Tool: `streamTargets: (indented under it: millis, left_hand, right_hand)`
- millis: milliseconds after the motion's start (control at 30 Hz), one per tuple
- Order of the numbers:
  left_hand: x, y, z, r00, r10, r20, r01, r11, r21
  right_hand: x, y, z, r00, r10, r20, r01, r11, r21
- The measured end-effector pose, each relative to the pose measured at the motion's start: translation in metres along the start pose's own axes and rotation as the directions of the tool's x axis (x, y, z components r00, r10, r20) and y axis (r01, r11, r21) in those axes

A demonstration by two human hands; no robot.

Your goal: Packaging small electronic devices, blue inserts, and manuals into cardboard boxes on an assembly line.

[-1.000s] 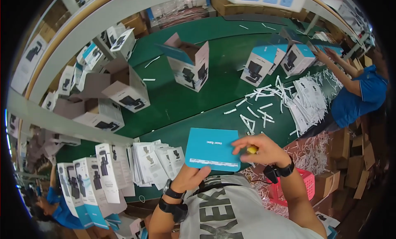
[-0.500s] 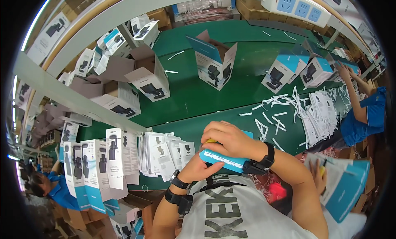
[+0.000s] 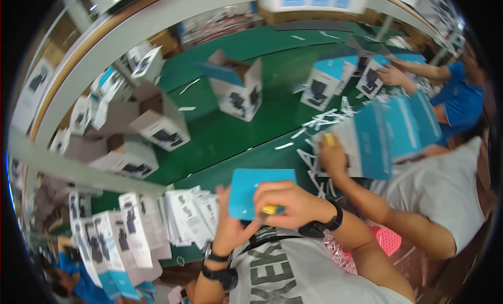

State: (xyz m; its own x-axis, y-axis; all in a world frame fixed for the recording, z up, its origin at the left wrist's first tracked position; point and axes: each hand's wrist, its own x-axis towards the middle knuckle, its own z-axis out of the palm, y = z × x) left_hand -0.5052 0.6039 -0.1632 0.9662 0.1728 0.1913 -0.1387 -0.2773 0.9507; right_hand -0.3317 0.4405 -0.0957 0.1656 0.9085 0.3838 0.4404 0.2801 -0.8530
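Observation:
My left hand (image 3: 231,226) is closed on the left side of a blue carton (image 3: 250,184), in front of my chest. One flat blue face of the carton shows; the rest is hidden by my hands. Over its lower right corner lies my right hand (image 3: 289,203), fingers curled around a small yellow tool (image 3: 270,209) whose kind I cannot make out. To the left of my hands rests a stack of printed white leaflets (image 3: 183,216) on the green table (image 3: 209,165).
Open cartons (image 3: 238,94) stand across the table. White paper strips (image 3: 314,123) are strewn at the right. A co-worker's hand (image 3: 333,156) with something yellow is on blue-and-white flat cartons (image 3: 373,141). Folded printed cartons (image 3: 99,241) stand at the left; a metal post (image 3: 78,162) rises there.
The view has swung to the right. The carton has turned from its narrow striped edge to a broad blue face. The neighbouring co-worker's hand and flat cartons have come farther over the table.

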Motion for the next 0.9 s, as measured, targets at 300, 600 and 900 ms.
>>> streamTargets:
  millis: [300,600,900]
  left_hand:
    - [-0.012,0.008,-0.04,0.999,0.016,-0.035,-0.007,0.969,0.249]
    - [-0.018,-0.037,-0.019,0.937,0.269,-0.223,-0.132,0.864,0.486]
    - [-0.021,-0.047,-0.011,0.928,0.261,-0.265,-0.105,0.867,0.487]
  right_hand:
    - [-0.113,-0.049,0.004,0.83,0.465,-0.308,-0.491,0.871,-0.008]
    - [-0.093,0.029,0.057,0.81,0.093,-0.579,-0.347,0.872,-0.346]
    - [-0.1,0.046,0.053,0.861,0.011,-0.508,-0.274,0.852,-0.445]
